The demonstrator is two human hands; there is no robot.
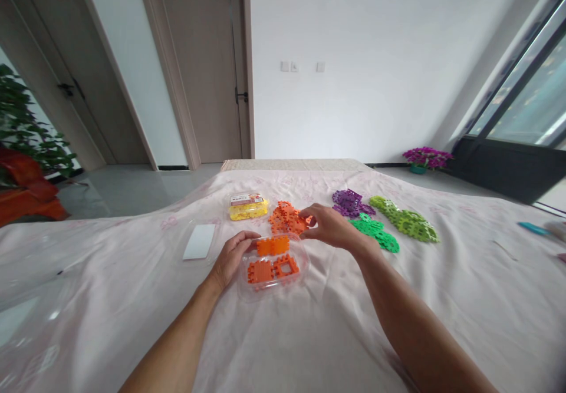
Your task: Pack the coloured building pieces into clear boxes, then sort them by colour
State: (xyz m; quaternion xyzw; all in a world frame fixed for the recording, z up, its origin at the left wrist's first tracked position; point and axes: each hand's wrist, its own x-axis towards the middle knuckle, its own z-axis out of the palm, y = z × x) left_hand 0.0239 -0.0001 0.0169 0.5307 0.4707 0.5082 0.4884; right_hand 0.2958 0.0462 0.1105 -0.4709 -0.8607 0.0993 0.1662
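A clear plastic box sits on the cloth in front of me. Inside it lie flat orange building pieces with notched edges, one with a square hole. My left hand grips the box's left side, fingers over the far rim. Just behind the box is a heap of loose orange pieces. My right hand is at the right edge of that heap, thumb and fingers apart; its fingertips are partly hidden among the pieces.
Purple, green and lime pieces lie in heaps to the right. A labelled clear box of yellow pieces stands behind left. An empty-looking clear lid with a white card lies left. More clear plastic is at far left.
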